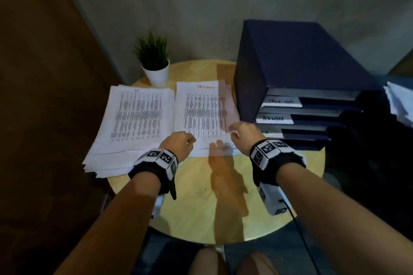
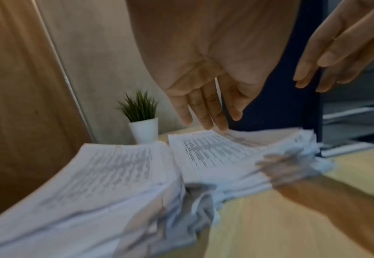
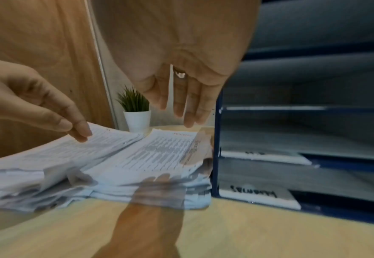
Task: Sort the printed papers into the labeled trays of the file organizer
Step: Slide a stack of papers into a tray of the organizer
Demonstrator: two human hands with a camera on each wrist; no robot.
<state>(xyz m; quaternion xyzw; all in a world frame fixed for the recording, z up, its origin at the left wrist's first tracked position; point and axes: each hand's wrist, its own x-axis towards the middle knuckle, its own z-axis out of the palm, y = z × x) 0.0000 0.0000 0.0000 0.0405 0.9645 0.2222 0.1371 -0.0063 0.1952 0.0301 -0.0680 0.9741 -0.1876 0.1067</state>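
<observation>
Two stacks of printed papers lie side by side on the round wooden table (image 1: pixel 223 203). The left stack (image 1: pixel 134 118) is thick and fanned. The right stack (image 1: pixel 201 114) has a red heading on its top sheet. My left hand (image 1: pixel 181 143) hovers at the near edge between the stacks, fingers hanging fairly straight (image 2: pixel 205 120) and holding nothing. My right hand (image 1: pixel 241 131) hangs over the right stack's near right corner, fingers loose (image 3: pixel 179 111) and empty. The navy file organizer (image 1: pixel 290 62) stands right of the papers; one tray label (image 1: pixel 273 118) reads ADMIN. The pictures are blurred, with a ghost of a hand.
A small green plant in a white pot (image 1: pixel 156 73) stands at the table's back, behind the stacks. More white sheets (image 1: pixel 400 105) show at the far right edge. A wooden panel (image 1: pixel 44 96) and a grey wall close the left and back.
</observation>
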